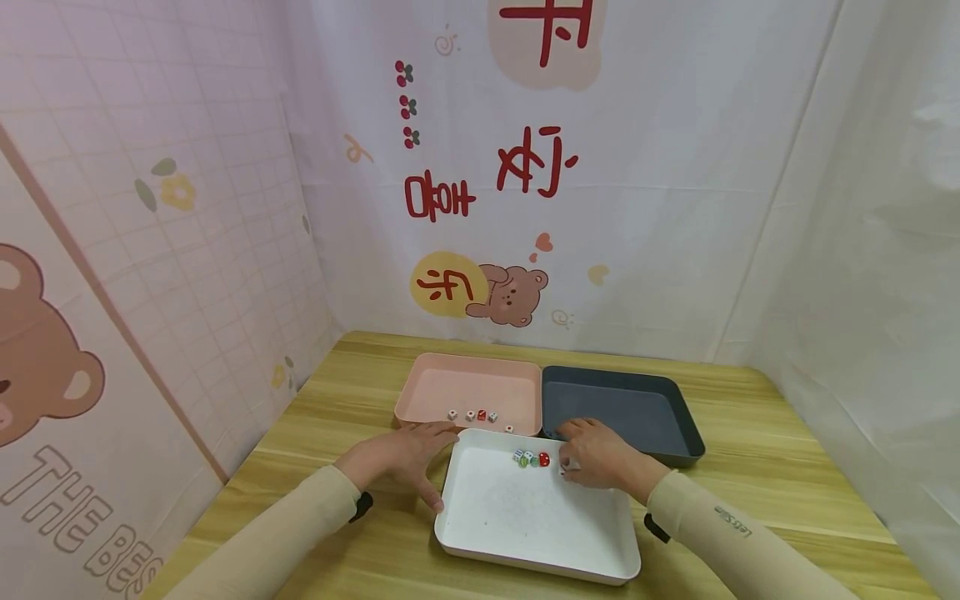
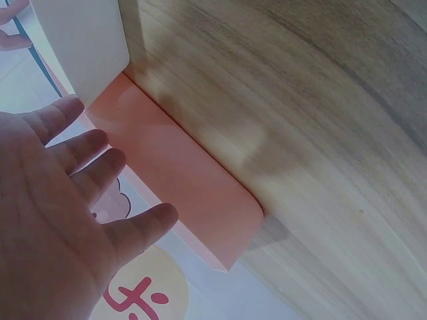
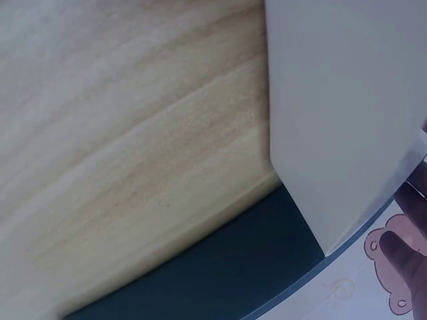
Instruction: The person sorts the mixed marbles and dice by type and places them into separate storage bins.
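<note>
My left hand [image 1: 412, 458] rests against the left rim of the white tray [image 1: 517, 533], thumb spread from the other fingers. In the left wrist view its palm and separated fingers [image 2: 77, 167] hold nothing. My right hand [image 1: 600, 457] reaches over the white tray's far right part, with fingers bent downward. It pinches what looks like a small white die [image 1: 563, 470], mostly hidden by the fingers. Just left of it lie a red die [image 1: 543, 459] and several white, blue and green dice [image 1: 523, 457]. Only part of the right fingers [image 3: 400, 250] shows in the right wrist view.
Behind the white tray, a pink tray [image 1: 480, 385] holds several white dice [image 1: 470, 415] and a red one [image 1: 482, 414] along its near side. A dark blue tray [image 1: 615, 404] adjoins it on the right. All stand on a wood-grain table [image 1: 750, 433] before printed cloth walls.
</note>
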{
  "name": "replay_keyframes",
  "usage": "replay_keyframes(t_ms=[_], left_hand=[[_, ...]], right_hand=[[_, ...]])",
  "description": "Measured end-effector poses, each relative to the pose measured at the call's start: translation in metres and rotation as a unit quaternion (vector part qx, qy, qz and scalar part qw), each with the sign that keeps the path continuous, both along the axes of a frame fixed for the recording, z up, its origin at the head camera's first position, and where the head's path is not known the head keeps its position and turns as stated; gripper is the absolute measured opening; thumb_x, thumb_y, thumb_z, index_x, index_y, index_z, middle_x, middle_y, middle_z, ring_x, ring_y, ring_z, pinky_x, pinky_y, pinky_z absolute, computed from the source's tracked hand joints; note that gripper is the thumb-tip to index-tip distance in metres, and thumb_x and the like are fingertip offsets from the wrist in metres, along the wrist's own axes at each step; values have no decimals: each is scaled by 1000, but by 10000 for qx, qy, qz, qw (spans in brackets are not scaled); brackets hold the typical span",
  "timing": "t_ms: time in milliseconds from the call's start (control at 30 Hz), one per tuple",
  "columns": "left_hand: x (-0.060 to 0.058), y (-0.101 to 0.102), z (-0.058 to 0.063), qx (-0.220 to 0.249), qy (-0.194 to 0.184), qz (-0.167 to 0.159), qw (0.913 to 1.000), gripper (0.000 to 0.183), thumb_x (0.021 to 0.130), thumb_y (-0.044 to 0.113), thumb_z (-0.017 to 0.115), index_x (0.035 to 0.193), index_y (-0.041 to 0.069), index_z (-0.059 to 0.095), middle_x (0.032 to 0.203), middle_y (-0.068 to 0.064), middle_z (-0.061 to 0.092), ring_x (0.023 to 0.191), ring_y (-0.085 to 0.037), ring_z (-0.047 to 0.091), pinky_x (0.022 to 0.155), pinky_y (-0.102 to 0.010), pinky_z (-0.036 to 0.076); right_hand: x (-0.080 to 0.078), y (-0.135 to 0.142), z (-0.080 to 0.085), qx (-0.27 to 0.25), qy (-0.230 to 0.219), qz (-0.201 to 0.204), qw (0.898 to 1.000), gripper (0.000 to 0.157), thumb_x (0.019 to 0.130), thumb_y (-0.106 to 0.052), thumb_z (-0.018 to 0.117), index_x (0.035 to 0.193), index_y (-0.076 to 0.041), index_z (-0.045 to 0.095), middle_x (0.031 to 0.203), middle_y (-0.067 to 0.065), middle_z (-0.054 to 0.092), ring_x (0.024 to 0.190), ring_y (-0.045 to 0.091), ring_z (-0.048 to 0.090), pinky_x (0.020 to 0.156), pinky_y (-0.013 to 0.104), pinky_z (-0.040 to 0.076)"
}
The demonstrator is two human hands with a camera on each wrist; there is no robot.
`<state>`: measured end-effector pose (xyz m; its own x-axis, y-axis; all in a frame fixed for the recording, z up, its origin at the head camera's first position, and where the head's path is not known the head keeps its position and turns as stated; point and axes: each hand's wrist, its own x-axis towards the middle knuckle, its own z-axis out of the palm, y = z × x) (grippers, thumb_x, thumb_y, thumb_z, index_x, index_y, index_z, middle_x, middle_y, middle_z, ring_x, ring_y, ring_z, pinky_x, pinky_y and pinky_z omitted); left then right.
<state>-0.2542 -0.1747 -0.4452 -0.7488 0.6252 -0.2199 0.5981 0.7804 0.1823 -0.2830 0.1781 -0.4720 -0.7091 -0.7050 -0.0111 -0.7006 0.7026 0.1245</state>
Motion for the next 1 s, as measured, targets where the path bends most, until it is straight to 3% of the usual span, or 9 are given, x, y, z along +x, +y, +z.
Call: replay_keyframes(t_ms=[433,1000], left_hand=[[1,-1,3,29,-95,82,9999,114,66,67,81,152,9,36,161,-7,26,147,-27,24,115,-53,26],[1,-1,-1,122,-167,126,9997,115,66,66,82,153,9,35,162,-7,24,147,-27,23,114,-50,28]], right_hand=[[0,-4,7,-274,-268,-131,9992,10,85,-35,78,86,-25,76,132,10,59,126,33,51,106,56,39],[1,-5,4,-412,-169,-6,9990,8,86,-30,77,88,-23,76,131,12,60,125,34,52,104,57,40]])
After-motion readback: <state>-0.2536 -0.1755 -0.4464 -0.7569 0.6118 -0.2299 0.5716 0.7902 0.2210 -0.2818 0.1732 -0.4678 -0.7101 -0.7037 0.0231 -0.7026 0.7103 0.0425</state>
